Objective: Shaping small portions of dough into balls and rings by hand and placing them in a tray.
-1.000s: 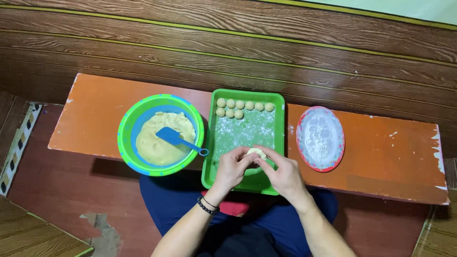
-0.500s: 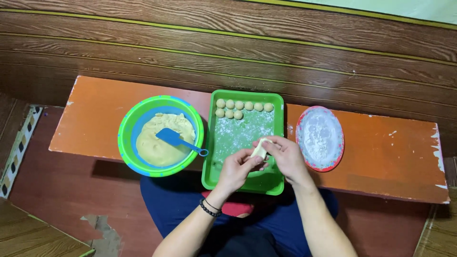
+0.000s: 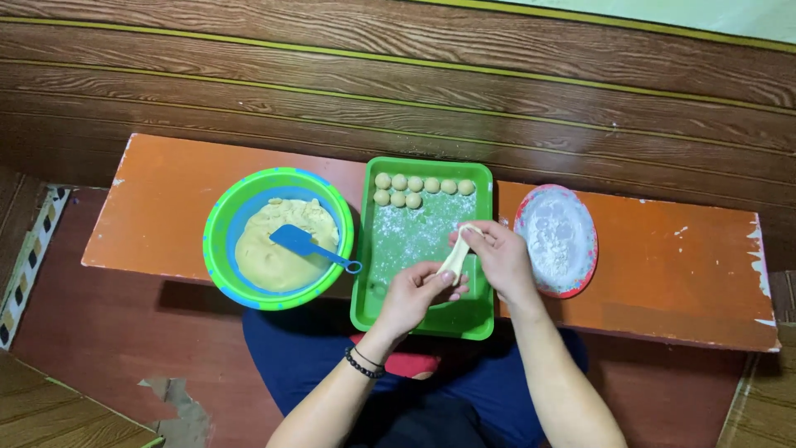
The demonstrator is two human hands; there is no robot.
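Note:
Over the green tray (image 3: 481,319) my two hands hold one piece of pale yellow dough (image 3: 453,259) pulled into a short strip. My left hand (image 3: 412,296) pinches its lower end and my right hand (image 3: 496,259) pinches its upper end. Several small dough balls (image 3: 421,190) lie in two rows at the tray's far end, on a dusting of flour. To the left stands a green and blue bowl (image 3: 217,249) of yellow dough (image 3: 269,257) with a blue spatula (image 3: 308,245) resting in it.
A red-rimmed plate of white flour (image 3: 555,240) sits right of the tray. All stand on a low orange bench (image 3: 680,265) against a dark wooden wall. My legs in blue trousers are under the bench's near edge, over a reddish floor.
The dough was a round lump held low between both hands. My right hand has since lifted and pulled it out into a strip.

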